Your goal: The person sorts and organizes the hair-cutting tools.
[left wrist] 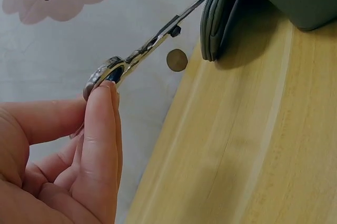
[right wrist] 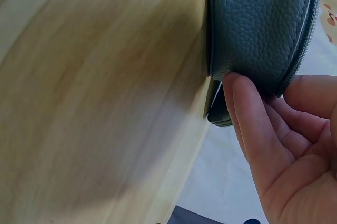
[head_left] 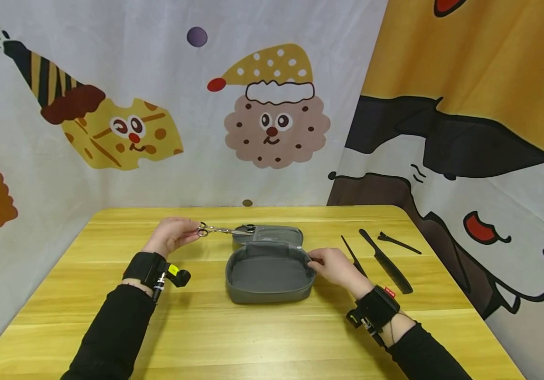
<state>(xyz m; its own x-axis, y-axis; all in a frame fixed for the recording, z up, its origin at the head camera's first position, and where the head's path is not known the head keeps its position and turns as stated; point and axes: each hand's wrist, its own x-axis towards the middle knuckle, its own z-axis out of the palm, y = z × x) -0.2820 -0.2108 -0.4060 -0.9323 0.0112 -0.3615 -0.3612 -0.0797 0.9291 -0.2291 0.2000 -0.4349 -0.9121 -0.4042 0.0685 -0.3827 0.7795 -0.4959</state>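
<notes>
My left hand [head_left: 174,235] pinches a pair of silver scissors [head_left: 223,230] by the finger rings, with thumb and fingertips. Their blades point right and overlap the opened lid of a grey zip case [head_left: 272,297]. In the left wrist view the scissors [left wrist: 141,52] slant up toward the case, whose edge hides the tips. A small dark ring shape shows at the lid. The case stands unzipped with its lid laid back, and its main compartment holds nothing visible. My right hand [head_left: 334,266] grips its right wall, thumb at the zipper edge and fingers outside, in the right wrist view.
Right of the case lie a black wide comb [head_left: 391,268], a thin black tail comb [head_left: 348,248], partly behind my right hand, and a black hair clip [head_left: 399,243]. The wooden table [head_left: 253,343] ends at a printed curtain [head_left: 158,184] behind.
</notes>
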